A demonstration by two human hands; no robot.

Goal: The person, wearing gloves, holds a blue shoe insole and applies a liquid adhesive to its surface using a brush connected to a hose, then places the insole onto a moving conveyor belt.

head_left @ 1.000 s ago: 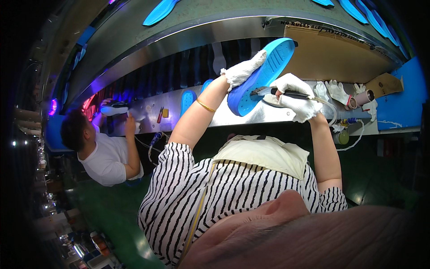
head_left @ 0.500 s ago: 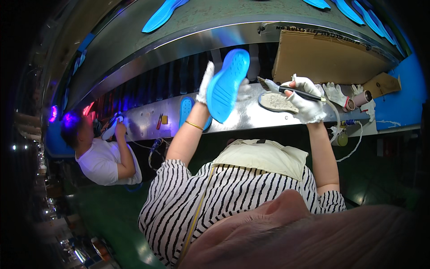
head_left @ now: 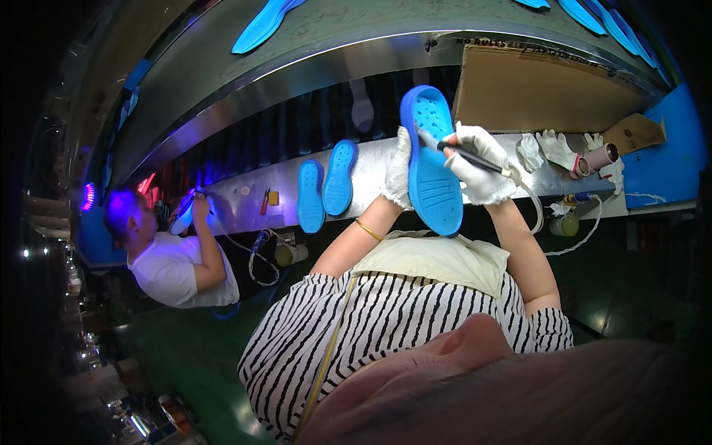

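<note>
A blue shoe sole (head_left: 436,194) stands upright in front of me, its holed and ribbed face in view. My left hand (head_left: 398,172), in a white glove, is closed around its left edge. In my gloved right hand (head_left: 478,165) is a brush (head_left: 475,158) with a black handle and a pale hose running from its end. The brush tip meets the sole's face near the middle, or hovers very close to it. To the left on the metal bench lie two more blue soles (head_left: 310,194) (head_left: 339,178), side by side.
White gloves (head_left: 555,153) and a brown roll (head_left: 601,157) lie on the bench at right, before a cardboard sheet (head_left: 541,100). Beyond is a conveyor (head_left: 371,37) bearing blue soles. A seated co-worker (head_left: 174,252) is at left, near pliers (head_left: 265,201) and a yellow block (head_left: 274,198).
The held sole has moved right and turned its face toward me. The brush has come left onto or close over it. A grey-filled sole on the bench no longer shows.
</note>
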